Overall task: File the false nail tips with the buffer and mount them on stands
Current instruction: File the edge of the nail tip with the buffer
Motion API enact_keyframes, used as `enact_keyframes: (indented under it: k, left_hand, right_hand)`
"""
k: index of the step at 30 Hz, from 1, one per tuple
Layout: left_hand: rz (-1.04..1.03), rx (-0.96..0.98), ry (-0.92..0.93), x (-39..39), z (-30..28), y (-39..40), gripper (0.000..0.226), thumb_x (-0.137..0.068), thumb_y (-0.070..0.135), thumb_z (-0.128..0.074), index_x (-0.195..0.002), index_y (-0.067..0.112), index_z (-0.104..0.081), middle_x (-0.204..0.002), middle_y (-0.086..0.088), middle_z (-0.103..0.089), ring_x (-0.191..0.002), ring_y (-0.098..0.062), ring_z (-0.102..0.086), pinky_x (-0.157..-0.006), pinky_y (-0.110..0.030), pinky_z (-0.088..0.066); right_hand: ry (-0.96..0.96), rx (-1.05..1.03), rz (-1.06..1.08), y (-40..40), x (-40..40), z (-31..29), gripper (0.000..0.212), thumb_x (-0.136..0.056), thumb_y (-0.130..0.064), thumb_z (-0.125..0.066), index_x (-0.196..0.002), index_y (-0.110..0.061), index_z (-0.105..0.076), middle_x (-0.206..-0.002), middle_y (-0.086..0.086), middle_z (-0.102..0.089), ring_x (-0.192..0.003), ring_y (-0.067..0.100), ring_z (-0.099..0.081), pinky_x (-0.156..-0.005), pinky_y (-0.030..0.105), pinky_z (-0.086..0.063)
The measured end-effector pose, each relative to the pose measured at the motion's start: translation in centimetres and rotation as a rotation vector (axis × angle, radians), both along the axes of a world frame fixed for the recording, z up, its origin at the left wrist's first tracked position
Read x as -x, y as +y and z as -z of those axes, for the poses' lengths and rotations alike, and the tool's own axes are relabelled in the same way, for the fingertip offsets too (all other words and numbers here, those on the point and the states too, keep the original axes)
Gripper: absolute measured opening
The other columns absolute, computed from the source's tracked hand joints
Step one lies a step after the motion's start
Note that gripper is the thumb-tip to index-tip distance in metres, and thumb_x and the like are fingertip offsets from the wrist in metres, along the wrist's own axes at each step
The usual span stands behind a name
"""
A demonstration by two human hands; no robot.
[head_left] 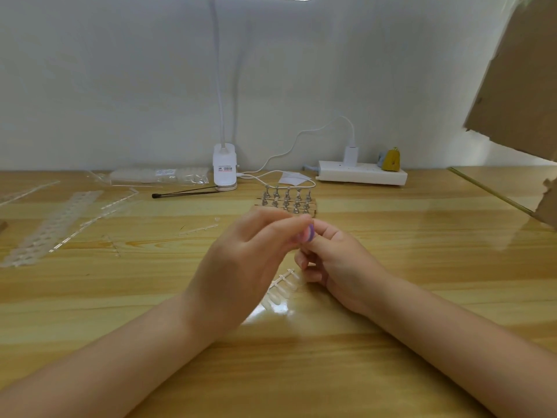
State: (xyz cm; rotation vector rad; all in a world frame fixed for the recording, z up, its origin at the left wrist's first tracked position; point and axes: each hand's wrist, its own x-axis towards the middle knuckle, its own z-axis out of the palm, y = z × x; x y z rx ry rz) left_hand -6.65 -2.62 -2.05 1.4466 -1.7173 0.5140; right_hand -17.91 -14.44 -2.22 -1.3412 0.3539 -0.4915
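Table (90,297), left to right: empty strips (54,224); bagged tips (159,176); lamp base (224,167); stands (286,202), rear centre; left hand (238,267), fingers extended together toward buffer (307,232); tips (281,289) lying below hands; right hand (334,263), fingers curled on buffer; power strip (361,175).

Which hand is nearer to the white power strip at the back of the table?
The right hand. The power strip lies beyond it, slightly to its right; the left hand is farther off, on the other side.
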Motion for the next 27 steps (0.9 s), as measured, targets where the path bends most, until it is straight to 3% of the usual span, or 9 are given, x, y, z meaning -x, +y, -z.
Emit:
enact_keyframes:
  k: [3,6,9,12,14,19,21,24,27]
  left_hand:
    - [-0.115,-0.117,-0.01,-0.4,0.0,0.3,0.028,-0.1,0.023,-0.049,-0.114,0.008,-0.068,-0.106,-0.008,-0.066,-0.094,-0.022,-0.063,-0.08,-0.036,-0.054]
    - [-0.136,0.008,-0.037,-1.2,0.1,0.3,0.025,-0.09,0.004,-0.062,-0.114,0.004,-0.066,-0.101,-0.012,-0.065,-0.09,-0.024,-0.064,-0.086,-0.021,-0.049]
    - [-0.033,0.059,-0.128,-0.3,0.3,-0.1,0.026,-0.092,0.005,-0.062,-0.117,0.009,-0.065,-0.105,-0.013,-0.065,-0.094,-0.027,-0.064,-0.085,-0.032,-0.052]
    - [-0.133,-0.051,-0.197,-1.0,0.8,0.0,0.028,-0.084,-0.001,-0.071,-0.111,0.008,-0.07,-0.101,-0.012,-0.066,-0.088,-0.029,-0.063,-0.074,-0.04,-0.054]
    - [-0.184,-0.06,-0.144,-1.6,0.4,0.2,0.023,-0.089,0.008,-0.063,-0.111,0.008,-0.069,-0.099,-0.01,-0.065,-0.086,-0.029,-0.061,-0.069,-0.042,-0.054]
    - [-0.089,0.143,-0.379,-0.4,0.4,-0.1,0.029,-0.092,0.003,-0.058,-0.118,0.017,-0.058,-0.107,-0.006,-0.057,-0.091,-0.023,-0.057,-0.085,-0.031,-0.049]
    - [-0.137,0.118,-0.446,-0.7,0.4,-0.1,0.034,-0.089,-0.003,-0.053,-0.116,0.014,-0.063,-0.105,-0.007,-0.058,-0.089,-0.023,-0.055,-0.081,-0.034,-0.051]
    - [-0.269,0.073,-0.387,-2.0,0.3,0.2,0.039,-0.074,-0.012,-0.069,-0.108,0.007,-0.071,-0.096,-0.014,-0.066,-0.086,-0.027,-0.053,-0.073,-0.039,-0.053]
    - [-0.192,0.138,-0.369,-1.6,0.4,0.0,0.037,-0.083,-0.003,-0.068,-0.116,0.013,-0.063,-0.102,-0.01,-0.061,-0.09,-0.022,-0.051,-0.081,-0.031,-0.047]
  right_hand:
    - [-0.018,-0.063,0.005,-0.1,0.0,-0.2,0.017,-0.086,-0.028,-0.056,-0.081,-0.012,-0.056,-0.057,-0.009,-0.053,-0.053,0.007,-0.044,-0.04,0.016,-0.03]
    - [-0.004,-0.048,0.022,-0.1,0.0,-0.1,0.021,-0.08,-0.033,-0.06,-0.078,-0.012,-0.057,-0.055,-0.01,-0.052,-0.052,0.007,-0.044,-0.039,0.016,-0.03]
    - [0.0,-0.045,0.035,-0.1,-0.1,0.1,0.014,-0.089,-0.023,-0.058,-0.082,-0.011,-0.061,-0.055,-0.007,-0.053,-0.05,0.006,-0.044,-0.039,0.016,-0.03]
    - [-0.011,-0.101,0.019,-0.3,-0.1,-0.2,0.02,-0.084,-0.028,-0.059,-0.076,-0.01,-0.056,-0.055,-0.005,-0.05,-0.05,0.006,-0.044,-0.038,0.016,-0.029]
    - [-0.004,-0.116,0.024,-0.3,-0.1,-0.4,0.023,-0.078,-0.032,-0.06,-0.076,-0.01,-0.055,-0.053,-0.006,-0.048,-0.051,0.008,-0.044,-0.038,0.016,-0.028]
    - [0.056,-0.019,0.006,-0.1,-0.2,-0.1,0.022,-0.093,-0.015,-0.054,-0.103,0.005,-0.058,-0.068,0.008,-0.051,-0.05,0.007,-0.042,-0.04,0.017,-0.026]
    - [0.057,-0.027,-0.012,-0.2,-0.1,-0.1,0.021,-0.093,-0.02,-0.055,-0.096,0.0,-0.058,-0.066,0.005,-0.05,-0.051,0.008,-0.042,-0.04,0.017,-0.027]
    - [0.024,-0.125,0.005,-0.5,0.0,-0.4,0.023,-0.079,-0.031,-0.061,-0.079,-0.009,-0.055,-0.059,-0.002,-0.045,-0.052,0.009,-0.044,-0.038,0.017,-0.028]
    - [0.017,-0.094,-0.002,-0.4,-0.1,-0.2,0.024,-0.08,-0.029,-0.061,-0.084,-0.006,-0.055,-0.058,-0.003,-0.046,-0.05,0.007,-0.043,-0.038,0.016,-0.027]
